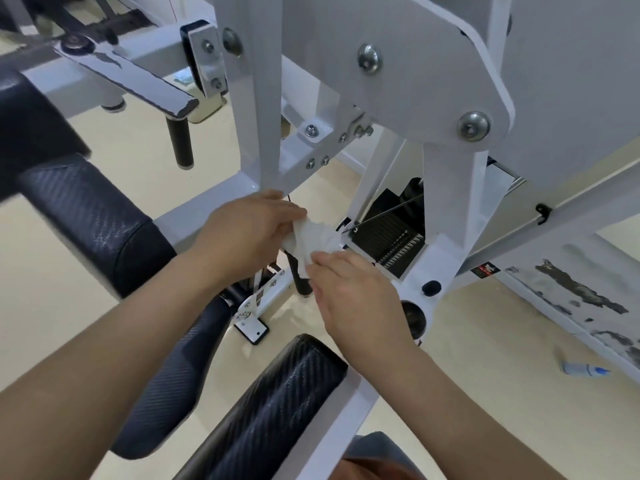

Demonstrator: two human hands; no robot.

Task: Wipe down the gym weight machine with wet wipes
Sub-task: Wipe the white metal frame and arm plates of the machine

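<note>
A crumpled white wet wipe (311,239) hangs in the air in the middle of the view, in front of the white frame of the weight machine (258,109). My left hand (247,233) grips the wipe's upper left part with curled fingers. My right hand (356,299) pinches its lower right edge. The black weight stack (388,237) shows through a gap in the frame just right of the wipe. Both forearms reach in from the bottom edge.
Black padded rollers lie at the left (100,220) and at the bottom centre (277,403). A black-tipped handle (180,140) hangs at the upper left. A worn white beam (581,296) runs along the right. On the beige floor lies a small blue-and-white tube (585,369).
</note>
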